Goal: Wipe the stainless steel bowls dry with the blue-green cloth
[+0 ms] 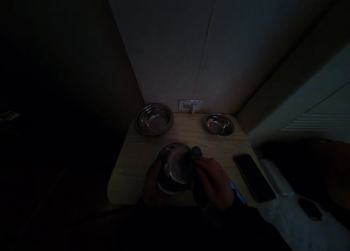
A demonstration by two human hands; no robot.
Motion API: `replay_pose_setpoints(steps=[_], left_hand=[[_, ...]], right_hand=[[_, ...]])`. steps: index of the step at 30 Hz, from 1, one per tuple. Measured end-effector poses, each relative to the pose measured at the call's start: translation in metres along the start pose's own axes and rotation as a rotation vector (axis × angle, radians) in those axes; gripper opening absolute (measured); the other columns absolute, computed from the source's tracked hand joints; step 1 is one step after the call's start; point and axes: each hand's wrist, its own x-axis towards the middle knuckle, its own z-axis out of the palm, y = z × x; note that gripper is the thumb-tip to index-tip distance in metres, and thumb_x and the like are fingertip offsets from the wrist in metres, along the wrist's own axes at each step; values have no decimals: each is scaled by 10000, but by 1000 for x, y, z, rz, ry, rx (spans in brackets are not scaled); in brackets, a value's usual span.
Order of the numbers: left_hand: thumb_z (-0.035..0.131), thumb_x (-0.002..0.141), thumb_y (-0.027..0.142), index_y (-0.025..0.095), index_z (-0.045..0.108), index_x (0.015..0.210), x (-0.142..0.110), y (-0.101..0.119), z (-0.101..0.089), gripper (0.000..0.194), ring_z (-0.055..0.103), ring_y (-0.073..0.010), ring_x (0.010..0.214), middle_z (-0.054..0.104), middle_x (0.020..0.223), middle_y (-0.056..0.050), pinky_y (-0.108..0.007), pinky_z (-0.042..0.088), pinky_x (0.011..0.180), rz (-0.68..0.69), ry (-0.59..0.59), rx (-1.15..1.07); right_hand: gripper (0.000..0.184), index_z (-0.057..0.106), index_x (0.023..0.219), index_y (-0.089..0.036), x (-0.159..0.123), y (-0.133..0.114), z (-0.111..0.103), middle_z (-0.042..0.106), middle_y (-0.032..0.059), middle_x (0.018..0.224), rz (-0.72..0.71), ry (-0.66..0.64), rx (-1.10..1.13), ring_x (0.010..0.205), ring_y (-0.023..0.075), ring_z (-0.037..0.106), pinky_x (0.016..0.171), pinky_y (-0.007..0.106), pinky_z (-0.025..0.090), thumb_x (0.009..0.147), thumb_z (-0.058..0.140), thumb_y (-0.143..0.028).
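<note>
Pale wood-grain table [129, 174], dimly lit. Far left corner: glossy steel bowls [155, 121] nested, apparently to save space. Near edge: a round metal bowl [179, 167] is braced by the left hand [151, 183], likely against sliding; finger spread cannot be told. Dark, seemingly soft cloth [196, 152] is pinched by the right hand [217, 183] at its right rim. Far right corner: small shallow dish [218, 126]; right edge: flat black phone [254, 178].

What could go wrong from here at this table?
The steel bowl might slip from the left hand if the right hand pushes the dark cloth hard against its rim. The right arm could nudge the smartphone near the right edge of the table. Dim light may hide smudges.
</note>
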Motion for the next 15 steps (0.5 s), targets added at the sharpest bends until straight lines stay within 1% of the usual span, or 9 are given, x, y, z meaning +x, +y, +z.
replay_pose_setpoints(steps=[3,6,9,13,15], left_hand=[[597,759,411,126,665,1024,4,-5,0,394,597,-274,1035,678,1067,-114,-399,451,900,-79,-69,-112],[621,751,363,121,675,998,5,-5,2,350,622,-252,975,693,1025,-108,-365,460,880,-106,-69,-186],[628,746,337,117,686,960,4,-4,3,312,641,-238,916,707,974,-103,-347,483,832,-123,-44,-236],[653,718,339,135,705,881,8,-8,0,266,657,-211,806,721,883,-76,-324,508,752,-172,45,-225],[666,701,349,136,708,871,10,-10,-1,275,654,-212,801,720,876,-74,-320,509,741,-183,60,-204]], right_hand=[[253,598,1095,-212,1,-8,4,665,80,1029,-98,-7,-59,924,191,609,780,341,527,869,512,-137],[230,600,1084,-180,0,-13,9,667,88,1029,-193,-34,-106,898,193,608,760,342,533,878,505,-143],[207,605,1063,-157,-2,-14,14,673,91,1029,-241,-85,-147,897,199,607,762,350,533,885,501,-159],[209,607,1059,-145,-5,-11,19,676,87,1038,-238,-159,-190,920,214,598,776,365,532,882,499,-170],[221,605,1067,-138,-7,-8,20,672,91,1048,-232,-190,-203,927,220,593,768,367,533,879,492,-168]])
